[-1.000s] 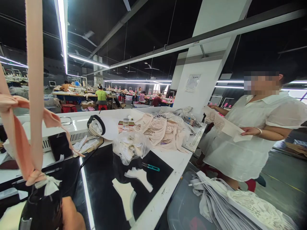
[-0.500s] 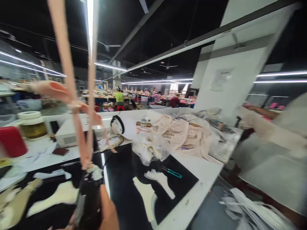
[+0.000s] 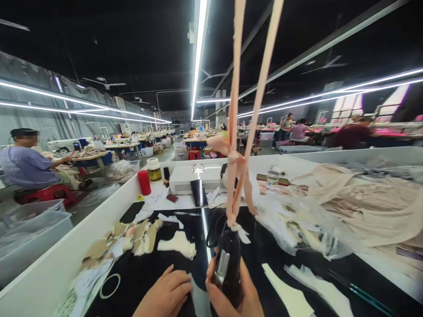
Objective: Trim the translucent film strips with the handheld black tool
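Observation:
My right hand [image 3: 243,297] is closed around a black hand-held device [image 3: 228,259] with a silvery panel, its exact kind unclear. Knotted peach fabric straps [image 3: 233,176] run up from its top out of view. To its left, my left hand [image 3: 167,293] rests low over the black work surface [image 3: 145,268], fingers loosely extended beside a pale, translucent piece [image 3: 200,297]. Cream cut pieces lie around: one cream piece [image 3: 178,244] beyond my left hand, another cream piece [image 3: 289,293] right of my right hand. Teal thread snips [image 3: 372,299] lie farther right, blurred.
A clear plastic bag [image 3: 280,224] of pieces and heaped beige fabric [image 3: 370,189] cover the right side. A white vented box [image 3: 194,178], amber jar [image 3: 153,169] and red thread cone [image 3: 143,182] stand at the back. Beige scraps [image 3: 142,237] lie left. A co-worker [image 3: 29,163] sits beyond the white rim.
My view has swung left, so the device and straps now appear near the middle. My left hand has come clearly into view. My right hand still grips the device.

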Motion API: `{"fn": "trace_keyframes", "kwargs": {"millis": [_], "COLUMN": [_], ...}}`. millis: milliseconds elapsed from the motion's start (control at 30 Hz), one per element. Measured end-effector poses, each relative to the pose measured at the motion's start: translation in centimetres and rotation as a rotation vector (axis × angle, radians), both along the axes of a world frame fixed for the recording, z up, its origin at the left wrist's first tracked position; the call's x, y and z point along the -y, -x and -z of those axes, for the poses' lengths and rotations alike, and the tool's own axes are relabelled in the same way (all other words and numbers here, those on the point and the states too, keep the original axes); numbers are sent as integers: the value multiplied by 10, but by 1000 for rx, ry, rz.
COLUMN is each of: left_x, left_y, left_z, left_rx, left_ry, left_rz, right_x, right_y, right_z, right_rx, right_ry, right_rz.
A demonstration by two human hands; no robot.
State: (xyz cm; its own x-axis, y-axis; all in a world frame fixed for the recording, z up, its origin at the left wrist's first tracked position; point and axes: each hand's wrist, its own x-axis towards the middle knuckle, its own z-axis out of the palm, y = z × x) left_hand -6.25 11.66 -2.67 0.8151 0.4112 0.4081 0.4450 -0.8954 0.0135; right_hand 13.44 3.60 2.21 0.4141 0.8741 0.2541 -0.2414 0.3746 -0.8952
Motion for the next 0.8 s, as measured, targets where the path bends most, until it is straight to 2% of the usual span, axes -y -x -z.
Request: {"fn": "trace_keyframes", "kwargs": {"millis": [133, 200, 333, 633, 800], "left_x": [28, 36, 48, 55, 56], "left_y": [-3, -5, -11, -35, -38], "left_z": [-25, -31, -32, -32, -32], "left_rx": [85, 97, 106, -7, -38], "left_ry": [238, 340, 446, 686, 733], "left_rz": [-162, -197, -196, -73, -51], "right_x": [9, 10, 9, 3, 0], "right_y": [-26, -37, -42, -29, -28], "right_z": [-17, -23, -29, -25, -18], "right_rx": [159, 194, 131, 86, 131], "right_ry": [-24, -36, -57, -129, -126], "right_rz": [-90, -54, 8, -54, -67]}}
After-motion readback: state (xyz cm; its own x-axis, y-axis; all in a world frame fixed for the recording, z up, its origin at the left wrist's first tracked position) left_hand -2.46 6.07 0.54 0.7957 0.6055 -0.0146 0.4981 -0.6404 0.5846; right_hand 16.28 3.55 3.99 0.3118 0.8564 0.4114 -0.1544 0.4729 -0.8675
